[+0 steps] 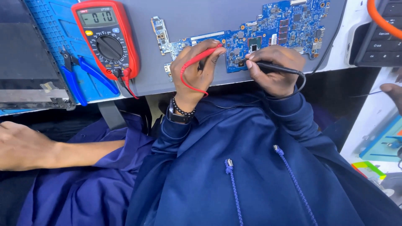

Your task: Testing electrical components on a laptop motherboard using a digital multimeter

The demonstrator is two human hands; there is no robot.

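Observation:
A blue circuit board lies on a grey mat at the far edge of the bench. My left hand pinches a red test probe with its tip down on the board's lower edge. My right hand grips a black test probe, its tip touching the board just right of the red one. Both leads run back to a red multimeter at the upper left, whose display is lit.
Blue-handled cutters lie on a blue mat beside the meter. A dark panel sits far left. Another person's forearm rests at left, and another hand shows at right. A black keyboard is upper right.

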